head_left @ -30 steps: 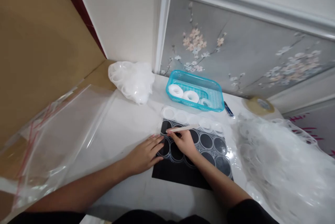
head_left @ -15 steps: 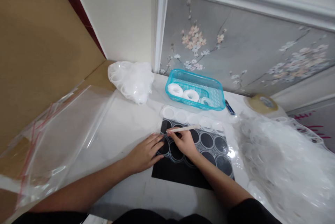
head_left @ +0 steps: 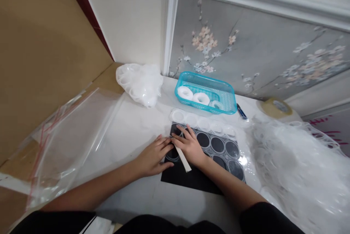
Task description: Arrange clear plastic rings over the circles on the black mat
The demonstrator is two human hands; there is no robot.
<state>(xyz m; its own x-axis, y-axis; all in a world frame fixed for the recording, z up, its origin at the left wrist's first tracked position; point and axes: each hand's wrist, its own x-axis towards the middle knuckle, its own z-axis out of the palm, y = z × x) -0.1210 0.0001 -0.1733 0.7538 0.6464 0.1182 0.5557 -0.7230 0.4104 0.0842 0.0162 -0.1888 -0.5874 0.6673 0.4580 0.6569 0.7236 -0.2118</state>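
Observation:
A clear plastic sheet of round rings (head_left: 218, 145) lies partly over a black sheet (head_left: 202, 182) on the white table. My left hand (head_left: 155, 154) rests flat at its left edge, fingers spread, holding nothing. Over the upper left rings is my right hand (head_left: 190, 145), its fingers spread out. A pale flat strip (head_left: 183, 159) slants down from under the right palm; how the hand bears on its upper end is hidden. White discs (head_left: 203, 123) form a row along the sheet's far side.
Behind stands a blue basket (head_left: 224, 97) with white rolls. A bag of rings (head_left: 140, 84) sits back left, clear bags (head_left: 73, 146) lie left. At right are a big ring heap (head_left: 298, 168), a tape roll (head_left: 277, 107) and a pen (head_left: 241, 111).
The strip has swung from pointing right to pointing down toward me. My right hand has opened from a pinch on it and spread its fingers over the rings.

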